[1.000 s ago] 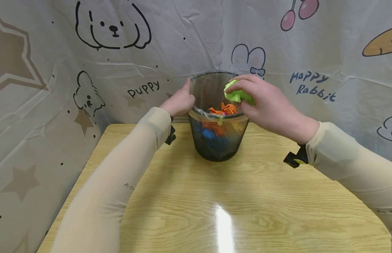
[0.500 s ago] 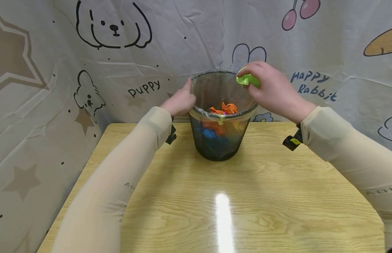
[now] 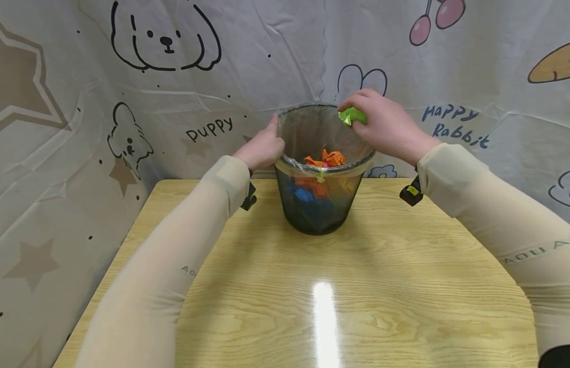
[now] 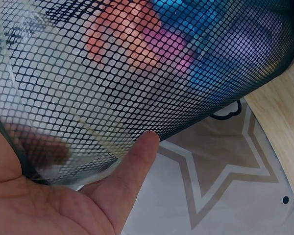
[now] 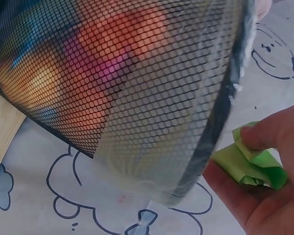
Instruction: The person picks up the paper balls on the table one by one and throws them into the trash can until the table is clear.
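Observation:
A black mesh wastebasket (image 3: 319, 217) with a clear plastic liner stands upright on the table. My left hand (image 3: 261, 149) grips its left rim; in the left wrist view the thumb (image 4: 139, 159) presses the outside of the mesh and fingers show dimly through it. My right hand (image 3: 388, 122) pinches a crumpled piece of green paper (image 3: 351, 116) above the basket's right rim. The right wrist view has this green paper (image 5: 252, 164) between thumb and fingers, just beyond the rim. Orange crumpled paper (image 3: 333, 157) lies inside the basket, with blue, pink and yellow pieces below, blurred by the mesh.
The wood-grain table (image 3: 358, 286) extends in front of the basket, with a bright light reflection on it. Directly behind hangs a pale curtain (image 3: 285, 61) printed with cartoon animals. A dark object (image 3: 561, 358) shows at the bottom right corner.
My right hand, still holding the green paper, has risen and moved right from over the basket's opening, then shifted slightly back left. The left hand has stayed on the rim.

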